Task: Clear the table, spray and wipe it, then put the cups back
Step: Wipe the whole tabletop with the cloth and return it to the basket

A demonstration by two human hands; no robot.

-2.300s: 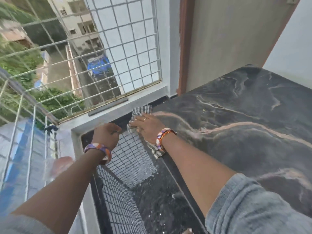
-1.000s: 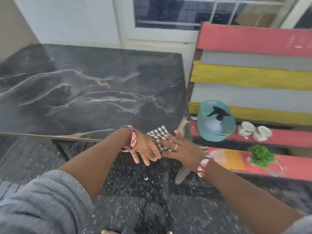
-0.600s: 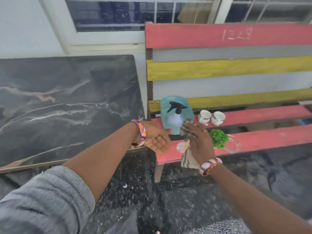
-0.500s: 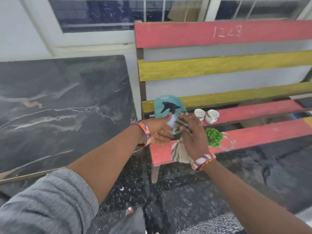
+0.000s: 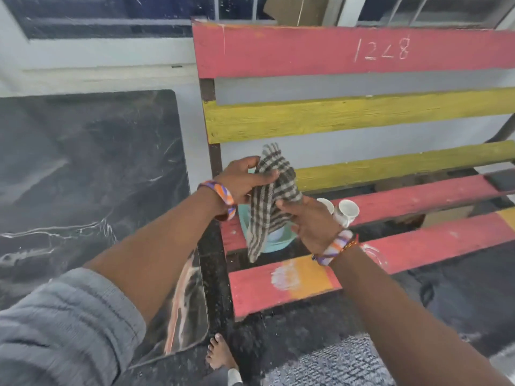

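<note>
Head view shows the checked cloth (image 5: pixel 271 196) pinched between both hands, the left hand (image 5: pixel 243 181) gripping its upper part and the right hand (image 5: pixel 309 218) its lower fold, above the painted slatted bench (image 5: pixel 348 115). Two white cups (image 5: pixel 344 210) stand on a red seat slat just beside the right wrist, with a teal spray bottle (image 5: pixel 274 238) mostly hidden behind the cloth. At left, well apart from the cups, the black marble table (image 5: pixel 83 174) lies bare, its right edge near the bench end.
</note>
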